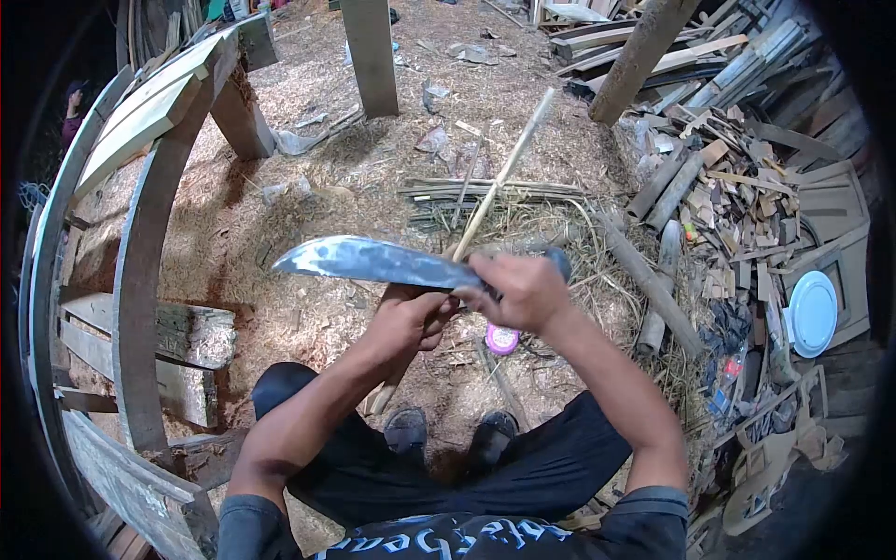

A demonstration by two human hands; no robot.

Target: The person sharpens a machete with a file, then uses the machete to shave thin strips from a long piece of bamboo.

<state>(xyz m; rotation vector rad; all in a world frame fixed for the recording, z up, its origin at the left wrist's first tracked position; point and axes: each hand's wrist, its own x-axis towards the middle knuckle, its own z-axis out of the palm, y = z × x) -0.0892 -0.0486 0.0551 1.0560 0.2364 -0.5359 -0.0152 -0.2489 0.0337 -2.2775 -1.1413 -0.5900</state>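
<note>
My right hand (pixel 525 291) is wrapped round the handle of a machete (pixel 369 259), whose wide, curved blade points left. Below the blade, my left hand (pixel 411 322) is closed round a long, pale wooden stick (pixel 509 168). The stick slants from between my feet up and away to the right, and the machete lies across it in this view. Both hands are close together, and the blade partly hides the left fingers and the stick's middle.
Wood shavings cover the ground. A bundle of thin sticks (pixel 541 189) lies ahead, and a pink round object (pixel 502 339) sits below my right hand. Wooden framing (pixel 140 280) stands at left. At right are scrap wood (pixel 719 224), logs (pixel 649 280) and a white lid (pixel 814 315).
</note>
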